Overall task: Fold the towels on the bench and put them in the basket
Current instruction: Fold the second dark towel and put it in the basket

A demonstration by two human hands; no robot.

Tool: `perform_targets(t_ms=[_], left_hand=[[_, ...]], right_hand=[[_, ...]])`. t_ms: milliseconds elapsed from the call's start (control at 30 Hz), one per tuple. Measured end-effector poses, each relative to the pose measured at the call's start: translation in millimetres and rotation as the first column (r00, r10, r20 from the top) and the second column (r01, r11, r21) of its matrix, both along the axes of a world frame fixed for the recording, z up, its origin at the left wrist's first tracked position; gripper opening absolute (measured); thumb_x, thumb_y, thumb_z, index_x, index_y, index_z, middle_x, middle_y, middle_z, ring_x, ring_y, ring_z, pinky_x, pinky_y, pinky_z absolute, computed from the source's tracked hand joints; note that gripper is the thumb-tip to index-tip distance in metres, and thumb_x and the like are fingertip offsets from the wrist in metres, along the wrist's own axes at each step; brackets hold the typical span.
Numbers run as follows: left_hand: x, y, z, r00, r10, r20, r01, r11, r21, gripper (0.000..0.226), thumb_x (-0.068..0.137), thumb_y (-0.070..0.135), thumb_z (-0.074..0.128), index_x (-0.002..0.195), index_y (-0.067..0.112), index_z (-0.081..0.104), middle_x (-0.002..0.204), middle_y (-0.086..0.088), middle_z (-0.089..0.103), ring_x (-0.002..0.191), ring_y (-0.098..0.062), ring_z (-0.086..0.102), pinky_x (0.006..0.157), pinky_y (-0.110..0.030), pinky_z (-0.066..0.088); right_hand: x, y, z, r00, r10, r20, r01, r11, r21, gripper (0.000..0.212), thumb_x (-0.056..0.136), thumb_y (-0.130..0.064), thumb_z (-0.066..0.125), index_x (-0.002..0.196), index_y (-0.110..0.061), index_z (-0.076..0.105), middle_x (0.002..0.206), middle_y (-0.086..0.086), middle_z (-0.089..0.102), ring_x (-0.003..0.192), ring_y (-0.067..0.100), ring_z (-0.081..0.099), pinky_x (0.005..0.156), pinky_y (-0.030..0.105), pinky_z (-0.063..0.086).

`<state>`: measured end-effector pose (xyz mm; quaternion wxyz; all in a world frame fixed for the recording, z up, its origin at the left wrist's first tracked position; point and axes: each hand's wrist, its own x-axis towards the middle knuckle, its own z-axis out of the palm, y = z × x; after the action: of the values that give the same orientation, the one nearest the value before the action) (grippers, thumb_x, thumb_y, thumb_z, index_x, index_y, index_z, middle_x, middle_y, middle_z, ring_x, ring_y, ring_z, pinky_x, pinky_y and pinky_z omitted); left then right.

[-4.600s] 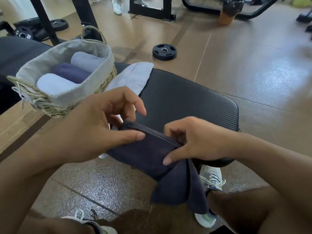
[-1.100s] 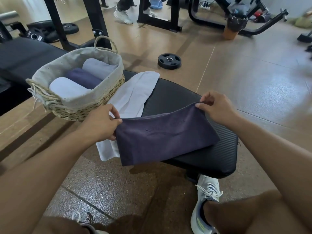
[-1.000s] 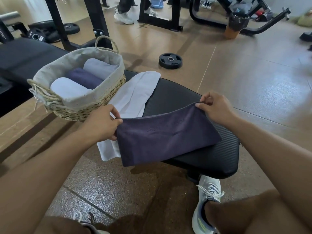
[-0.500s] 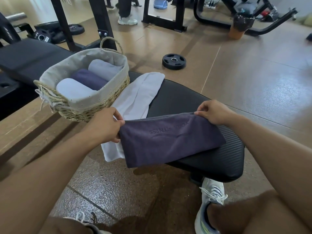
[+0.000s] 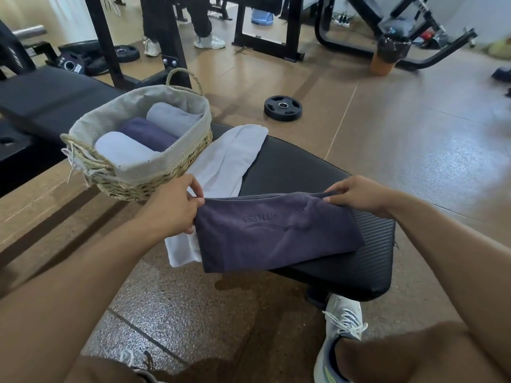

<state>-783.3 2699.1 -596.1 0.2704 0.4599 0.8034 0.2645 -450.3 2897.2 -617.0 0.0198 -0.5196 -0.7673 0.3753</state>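
bare forearms; white laced sneaker [image 5: 341, 331], dark sock.

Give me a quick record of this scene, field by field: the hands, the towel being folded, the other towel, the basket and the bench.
left hand: pinches the left top corner of the purple towel
right hand: pinches the right top corner
purple towel: folded over, lying on the bench, front edge overhanging
white towel: unfolded, on the bench, partly under the purple one
basket: on the bench, holds three rolled towels, two pale and one purple
bench: black padded
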Motion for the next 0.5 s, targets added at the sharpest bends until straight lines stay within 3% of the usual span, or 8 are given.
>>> perform_targets(t_ms=[67,167,233,333,400,500], left_hand=[[-0.8,-0.1,-0.3,1.0,0.002,-0.001,-0.002,1.0,0.005,0.013,0.099,0.013,0.062,0.088,0.018,0.059,0.079,-0.014,0.071,0.048,-0.028,0.068,0.058,-0.041,0.062],[-2.0,0.3,-1.8,1.0,0.007,0.008,-0.007,1.0,0.012,0.012,0.098,0.014,0.064,0.088,0.018,0.061,0.082,-0.01,0.069,0.047,-0.026,0.069,0.062,-0.047,0.063],[-2.2,0.4,-2.4,1.0,0.01,0.015,-0.01,1.0,0.018,0.011,0.097,0.014,0.065,0.088,0.018,0.062,0.083,-0.009,0.069,0.05,-0.027,0.069,0.064,-0.05,0.063],[-1.4,0.4,-1.2,1.0,0.006,0.016,-0.007,1.0,0.02,0.009,0.097,0.015,0.065,0.089,0.018,0.062,0.083,-0.009,0.07,0.058,-0.031,0.071,0.066,-0.051,0.064],[-1.9,0.4,0.3,1.0,0.009,0.022,-0.009,1.0,0.018,0.009,0.098,0.015,0.065,0.089,0.017,0.063,0.083,-0.009,0.07,0.062,-0.032,0.072,0.067,-0.051,0.064],[-3.0,0.5,2.2,0.999,0.008,0.044,-0.008,1.0,0.006,0.01,0.098,0.015,0.064,0.089,0.017,0.063,0.085,-0.013,0.072,0.066,-0.032,0.073,0.067,-0.05,0.064]], right_hand=[[2.9,-6.1,5.1,0.997,-0.036,-0.069,0.034,0.999,-0.031,0.013,0.089,-0.022,0.077,0.097,-0.011,0.077,0.093,0.007,0.078,0.09,0.021,0.07,0.089,0.04,0.055],[5.0,-17.5,19.7,0.948,-0.109,-0.298,0.102,0.994,-0.037,0.008,0.091,-0.012,0.074,0.09,-0.009,0.067,0.085,0.003,0.074,0.079,0.007,0.068,0.068,0.019,0.053],[7.9,-23.9,31.9,0.923,-0.09,-0.375,0.096,0.995,-0.004,0.005,0.093,-0.01,0.072,0.094,-0.011,0.067,0.08,-0.002,0.075,0.069,-0.001,0.067,0.062,0.011,0.048],[13.1,-35.8,47.3,0.913,-0.033,-0.406,0.049,0.998,0.03,0.006,0.094,-0.017,0.071,0.098,-0.019,0.075,0.082,-0.001,0.078,0.073,0.005,0.069,0.067,0.017,0.052],[17.2,-43.8,55.4,0.887,-0.06,-0.459,0.074,0.997,0.013,0.006,0.094,-0.019,0.07,0.095,-0.015,0.075,0.082,0.004,0.077,0.074,0.011,0.068,0.07,0.024,0.053],[27.1,-53.2,62.0,0.868,-0.077,-0.49,0.054,0.997,-0.061,0.012,0.096,-0.023,0.066,0.093,-0.013,0.071,0.077,0.01,0.071,0.067,0.014,0.064,0.064,0.023,0.054]])
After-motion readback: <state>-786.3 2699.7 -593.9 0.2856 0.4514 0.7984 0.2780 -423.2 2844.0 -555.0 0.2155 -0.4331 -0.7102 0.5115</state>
